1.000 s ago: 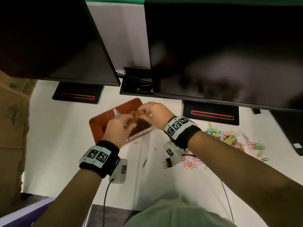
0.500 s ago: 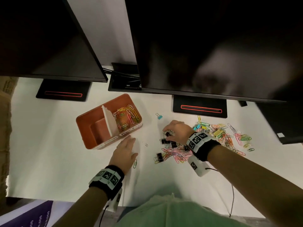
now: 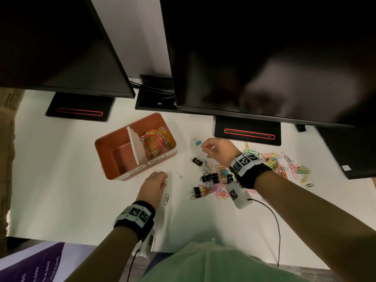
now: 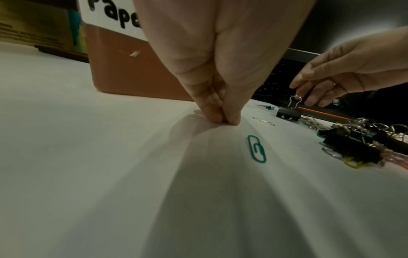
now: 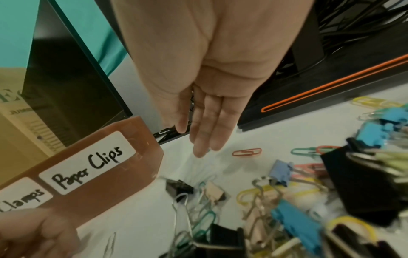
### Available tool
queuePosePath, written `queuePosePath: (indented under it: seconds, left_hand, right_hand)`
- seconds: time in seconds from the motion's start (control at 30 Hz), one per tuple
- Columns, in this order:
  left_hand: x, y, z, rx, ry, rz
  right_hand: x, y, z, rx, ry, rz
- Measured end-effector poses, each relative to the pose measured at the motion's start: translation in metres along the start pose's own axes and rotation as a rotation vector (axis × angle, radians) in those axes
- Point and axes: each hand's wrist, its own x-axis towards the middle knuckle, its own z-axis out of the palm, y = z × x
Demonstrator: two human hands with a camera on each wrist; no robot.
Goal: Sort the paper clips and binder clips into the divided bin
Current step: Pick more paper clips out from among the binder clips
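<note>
The brown divided bin stands left of centre; its right compartment, labelled "Paper Clips", holds coloured paper clips, and the left one is bare. My left hand is just in front of the bin. Its thumb and finger pinch together on the table at a small silver paper clip. A green paper clip lies beside it. My right hand hovers near a blue binder clip. In the left wrist view the right hand pinches the wire handle of a black binder clip.
A mixed pile of binder clips and paper clips lies under my right wrist, and more coloured paper clips spread to the right. Two monitors overhang the back of the white table, with their bases on it. A cable trails from my right wrist.
Both hands left the bin's paper clip compartment. The right hand went to the pile and then up with a black binder clip. The left hand dropped to the table and pinched shut.
</note>
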Motion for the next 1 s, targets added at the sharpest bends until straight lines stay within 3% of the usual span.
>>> queuePosePath:
  seconds: [0.07,0.23,0.47,0.67,0.9,1.0]
  left_hand:
    - [0.0,-0.001,0.0,0.025,0.008,0.007]
    - [-0.003,-0.012,0.002,0.049,0.041,-0.017]
    - [0.003,-0.013,0.005,0.092,-0.057,-0.059]
    - [-0.007,-0.004,-0.005,0.007,-0.18,0.028]
    - [-0.032,-0.006,0.004,-0.089,-0.156,-0.14]
    - [-0.032,-0.007,0.011,-0.047,-0.1,-0.112]
  right_hand:
    - [0.002,0.008,0.001,-0.098,-0.003,0.025]
    - [-0.001,0.017,0.008,-0.286,-0.187,0.023]
    - [0.0,0.014,0.019,-0.337,-0.144,0.084]
    - [0.006,0.007,0.022,-0.23,-0.201,0.153]
    - [0.006,0.004,0.019,-0.398,-0.203,0.167]
    - [0.01,0.0,0.022,-0.401,-0.237,0.208]
